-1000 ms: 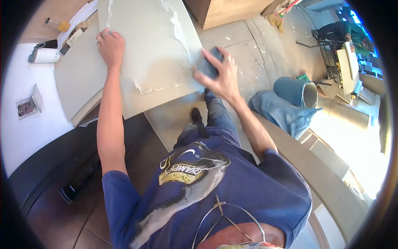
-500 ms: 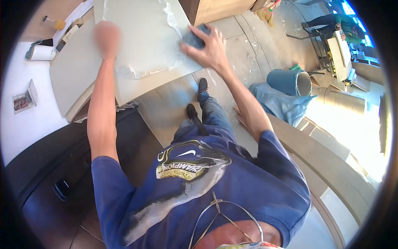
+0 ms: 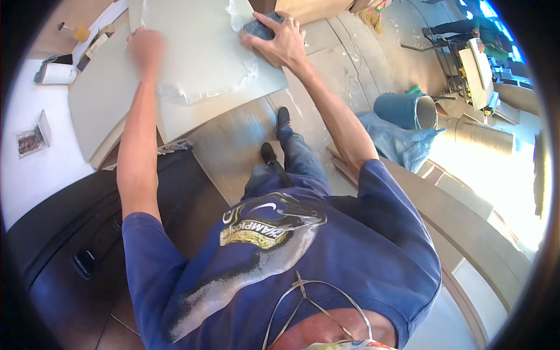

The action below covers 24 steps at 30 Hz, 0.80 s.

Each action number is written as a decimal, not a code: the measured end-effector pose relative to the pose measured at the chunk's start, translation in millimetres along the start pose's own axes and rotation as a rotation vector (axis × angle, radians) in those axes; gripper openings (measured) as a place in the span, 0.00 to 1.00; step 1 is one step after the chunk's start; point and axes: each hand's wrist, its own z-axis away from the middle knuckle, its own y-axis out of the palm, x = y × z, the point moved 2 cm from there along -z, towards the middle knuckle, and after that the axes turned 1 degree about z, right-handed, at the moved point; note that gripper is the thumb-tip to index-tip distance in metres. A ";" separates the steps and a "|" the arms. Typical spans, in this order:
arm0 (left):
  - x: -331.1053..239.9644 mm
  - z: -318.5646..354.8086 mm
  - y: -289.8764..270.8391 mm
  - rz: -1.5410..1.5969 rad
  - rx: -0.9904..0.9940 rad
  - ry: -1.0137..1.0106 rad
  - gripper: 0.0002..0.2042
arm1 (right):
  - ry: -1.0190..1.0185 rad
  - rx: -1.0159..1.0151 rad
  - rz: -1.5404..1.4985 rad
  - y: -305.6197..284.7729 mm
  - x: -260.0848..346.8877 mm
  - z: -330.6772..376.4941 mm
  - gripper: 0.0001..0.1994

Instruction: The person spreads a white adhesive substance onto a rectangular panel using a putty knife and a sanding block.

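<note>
A pale grey-white board [image 3: 198,49] lies in front of me, with whitish smears along its edges. My right hand [image 3: 284,45] is closed around a dark blue-grey block, perhaps a sanding block [image 3: 254,29], and presses it on the board's right edge. Thumb and fingers straddle the block from the right. On the left part of the same board rests my left hand [image 3: 147,53]. It is blurred, so its finger shape is hidden and no held thing shows.
Left of the board are a white canister [image 3: 58,73] and a small open box [image 3: 32,142] on a white surface. A dark bench [image 3: 87,233] lies at my left. Rightward stand a blue barrel [image 3: 402,111], a blue plastic sheet [image 3: 402,143] and a curved pale panel [image 3: 443,204]. Another person [image 3: 490,35] works far right.
My right hand has slid up and slightly left along the board's edge with the dark block. My left hand has shifted only slightly left.
</note>
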 end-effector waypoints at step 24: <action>1.8 0.3 -3.5 -0.100 -0.009 -0.036 0.19 | -0.018 0.099 -0.106 29.4 -14.8 -71.6 0.36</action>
